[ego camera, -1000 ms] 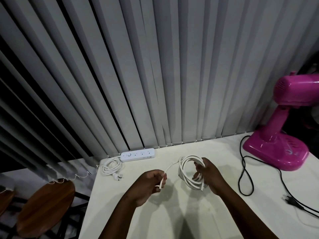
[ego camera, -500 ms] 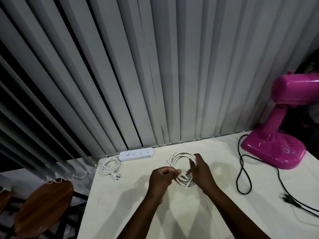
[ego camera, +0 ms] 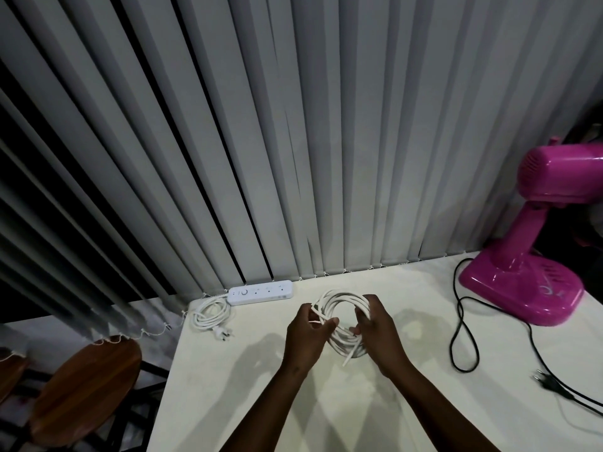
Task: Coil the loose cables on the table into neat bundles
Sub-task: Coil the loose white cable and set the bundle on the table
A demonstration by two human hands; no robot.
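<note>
At the far left of the table (ego camera: 228, 386) a white power strip (ego camera: 260, 292) lies along the blinds (ego camera: 293, 141), its own cord (ego camera: 210, 313) already wound into a small bundle beside it, plug end toward the near side.

Next comes the left hand (ego camera: 305, 334), fingers curled, pinching the loose tail of the white cable (ego camera: 342, 305) against the left side of the coil. The coil is held between the two hands, just above the tabletop, its ring facing up toward the camera. The right hand (ego camera: 375, 327) grips the right side of the ring, fingers wrapped through the loops so they stay together. One free end pokes out below the ring, toward the person.

The tail lies across the ring from left to right, so the left hand seems the one to pass it round the loops while the right holds the bundle firm.

Further right, the pink fan (ego camera: 528, 265) stands by the blinds, and its black cord (ego camera: 460, 324) trails loose over the table, plug (ego camera: 548, 383) near the edge, well apart from both hands, not yet coiled.
</note>
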